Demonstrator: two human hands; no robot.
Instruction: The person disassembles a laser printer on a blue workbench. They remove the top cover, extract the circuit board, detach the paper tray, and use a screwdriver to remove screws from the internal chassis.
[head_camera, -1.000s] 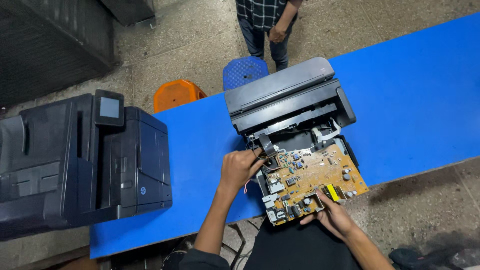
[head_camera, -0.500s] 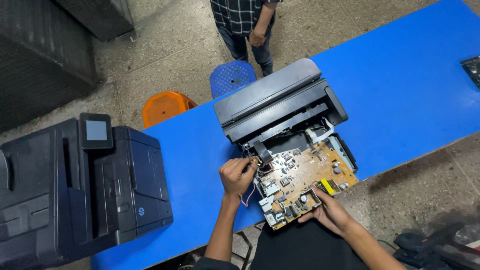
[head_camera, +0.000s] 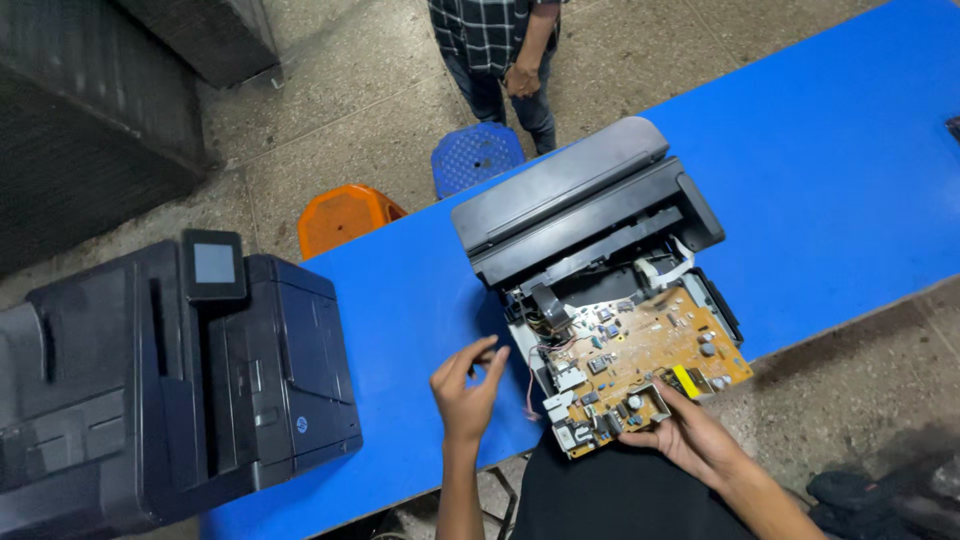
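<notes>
1. Where the blue table (head_camera: 830, 190) crosses the view from lower left to upper right, a grey printer (head_camera: 590, 235) lies on it with its side cover off, so a tan circuit board (head_camera: 640, 365) faces up at the near edge of the table.
2. Judging from that bare board, the opening-up looks done: no cover hides the electronics, and the components and thin wires on the board's left end are exposed.
3. Work on the board itself looks unfinished: it sits seated in the printer's frame, and its wires appear attached, though the connectors are too small to tell for sure.
4. The left hand (head_camera: 467, 385) hovers above the table just left of the board, touching nothing; its thumb and fingers curl loosely toward each other with a gap between, holding nothing that can be seen.
5. The right hand (head_camera: 685, 435) rests at the board's near edge, its fingers pressed against the edge beside a small metal-framed part and a yellow component (head_camera: 686, 380).
6. A larger black printer (head_camera: 170, 380) with a small screen stands well apart on the left end of the table.
7. Beyond the table stand an orange stool (head_camera: 345, 218) and a blue stool (head_camera: 476, 156), and another person in a checked shirt (head_camera: 490, 30) stands on the floor behind them.
</notes>
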